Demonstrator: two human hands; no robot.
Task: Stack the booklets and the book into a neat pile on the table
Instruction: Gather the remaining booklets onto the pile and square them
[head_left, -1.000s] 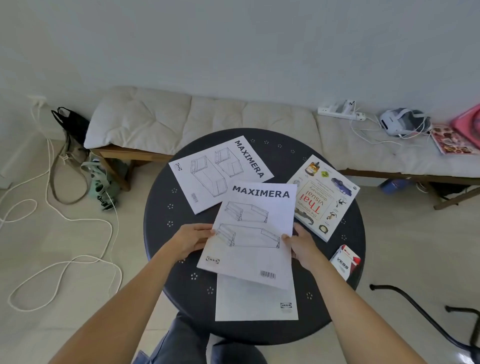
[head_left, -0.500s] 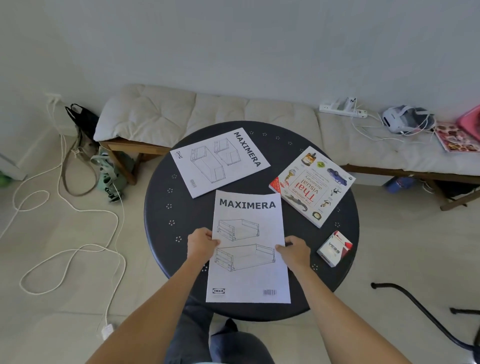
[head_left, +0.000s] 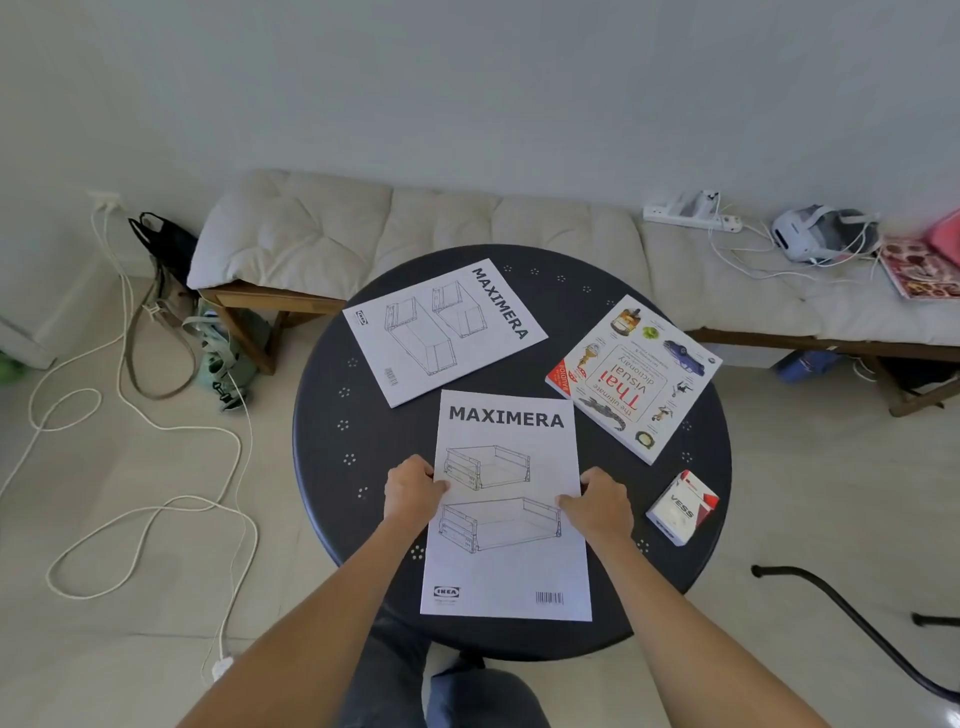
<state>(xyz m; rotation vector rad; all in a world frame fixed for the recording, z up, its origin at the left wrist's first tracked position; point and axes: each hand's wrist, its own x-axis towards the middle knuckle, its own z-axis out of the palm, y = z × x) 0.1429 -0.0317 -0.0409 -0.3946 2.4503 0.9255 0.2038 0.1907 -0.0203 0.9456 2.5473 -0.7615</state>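
Table (head_left: 322, 467): round, dark, dotted with small white flower marks.
Near booklet (head_left: 506, 545): lies flat at the near middle of the table, squared to the person; printed "MAXIMERA" at its far end, two drawer drawings, an IKEA logo and a barcode at its near end.
Left hand (head_left: 413, 493): grip pinches the near booklet's left edge, thumb on the page.
Right hand (head_left: 600, 501): grip pinches its right edge the same way.
Far booklet (head_left: 444, 332): far left on the table, turned at an angle, also "MAXIMERA"; apart from the near one.
Book (head_left: 636, 376): far right, upside down to the person, cover reads "the ultimate Thai visual dictionary".
Small box (head_left: 683, 506): right of the right hand, marked "VESS".
Bench (head_left: 467, 234): cushioned, beyond the table, carrying a power strip (head_left: 691, 215), a white headset (head_left: 815, 234) and a magazine (head_left: 919, 267).
Floor: white cord (head_left: 156, 467) looped at left, bags (head_left: 208, 338) by the bench leg.
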